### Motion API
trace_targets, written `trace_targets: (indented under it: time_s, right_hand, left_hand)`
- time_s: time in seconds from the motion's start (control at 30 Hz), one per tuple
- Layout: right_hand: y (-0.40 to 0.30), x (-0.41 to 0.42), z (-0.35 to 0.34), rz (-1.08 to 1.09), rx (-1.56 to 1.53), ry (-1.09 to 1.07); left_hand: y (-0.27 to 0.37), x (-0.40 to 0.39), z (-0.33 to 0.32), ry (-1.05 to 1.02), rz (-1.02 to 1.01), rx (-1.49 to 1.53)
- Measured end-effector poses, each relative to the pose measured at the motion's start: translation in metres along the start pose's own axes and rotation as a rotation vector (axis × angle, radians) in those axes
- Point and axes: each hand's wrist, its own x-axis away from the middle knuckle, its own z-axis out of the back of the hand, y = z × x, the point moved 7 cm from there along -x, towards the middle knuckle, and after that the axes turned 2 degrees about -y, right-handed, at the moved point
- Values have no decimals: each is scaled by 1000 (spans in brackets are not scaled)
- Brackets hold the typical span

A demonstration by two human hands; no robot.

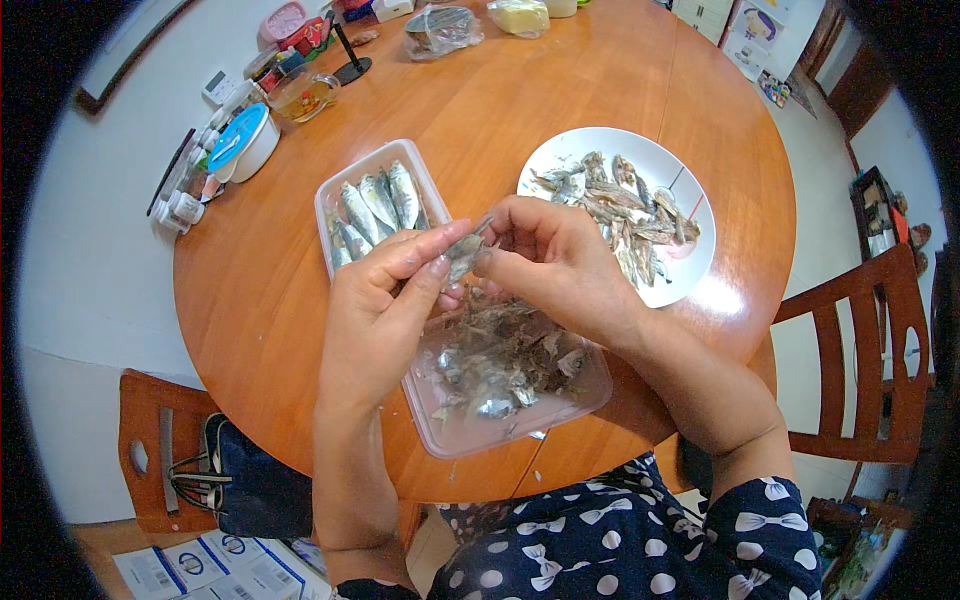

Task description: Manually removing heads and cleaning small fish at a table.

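A small silvery fish is pinched between both hands, partly hidden by the fingers. My left hand grips it between thumb and fingers, while my right hand holds its other side with bent fingers. Below the hands lies a shallow translucent plastic tray with a heap of fish heads and scraps. Behind my left hand, a clear rectangular plastic container holds several whole small fish. Past my right hand is a white plate bearing many split fish pieces.
All this sits on a round wooden table. Along its far left edge are a glass jug, a blue-lidded bowl, a black upright stand and bagged items. Wooden chairs stand at the left and right.
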Motion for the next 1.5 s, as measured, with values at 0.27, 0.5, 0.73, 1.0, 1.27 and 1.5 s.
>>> trace_targets:
  time_s: [0.27,0.5,0.73,1.0,1.27,1.5]
  right_hand:
    - [-1,0,0,-32,26,1]
    - [-1,0,-1,-115,-103,-93]
    - [-1,1,-3,-100,-100,-82]
    - [1,-1,-1,-14,-74,-38]
    - [0,-1,-2,-92,-75,-78]
    - [3,-1,2,-98,-126,-54]
  left_hand:
    - [-3,-1,0,10,33,17]
    - [-7,-3,4,30,111,196]
    - [-12,-5,9,37,76,232]
    - [-12,-4,3,44,121,211]
    - [-14,-6,5,30,109,302]
    - [-8,-6,4,121,8,113]
